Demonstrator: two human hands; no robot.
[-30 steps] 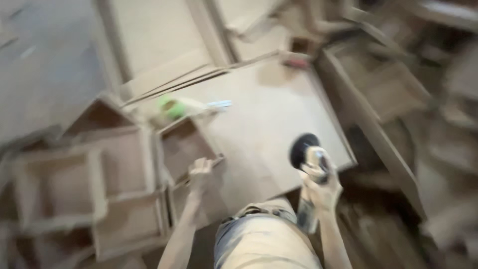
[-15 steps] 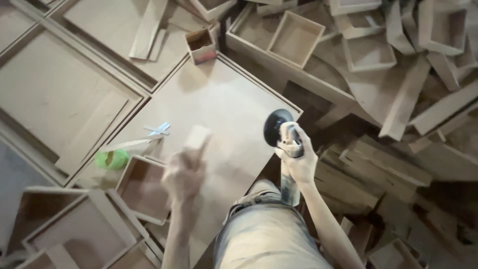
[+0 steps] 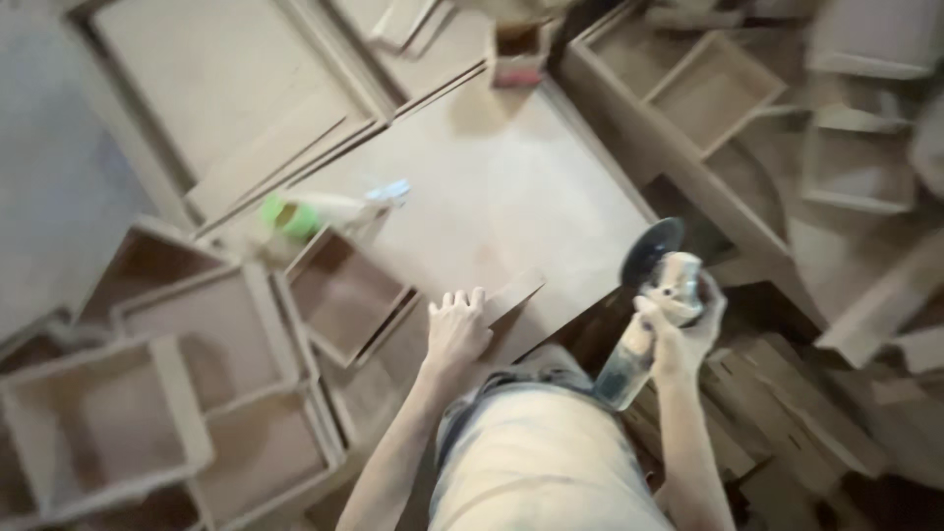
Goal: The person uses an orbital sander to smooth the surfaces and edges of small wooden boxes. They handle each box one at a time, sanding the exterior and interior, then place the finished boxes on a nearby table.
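Wood fills the whole workshop floor, pale and dusty: flat framed panels lie at the upper left, open boxes crowd the left side, and loose boards and offcuts pile up on the right. Amid all this a large plywood sheet lies flat, running from the near middle up toward the top of the view, with a long shelved frame along its right edge. Shallow wooden boxes sit side by side at the lower left, one of them resting on the sheet's near left corner. Beyond that box, a green-capped bottle lies on its side on the sheet, and a small open box stands at the sheet's far end.

An angle grinder is held just off the sheet's near right edge. Its long axis runs from the lower left, near the person's waist, up and to the right; the dark disc at the far end tilts toward the sheet. The right hand is wrapped around the grinder's body, fingers clamped on it. The left hand lies palm down on a thin wooden piece at the sheet's near edge, fingers close together and stretched forward, pressing rather than gripping. The picture is somewhat blurred.
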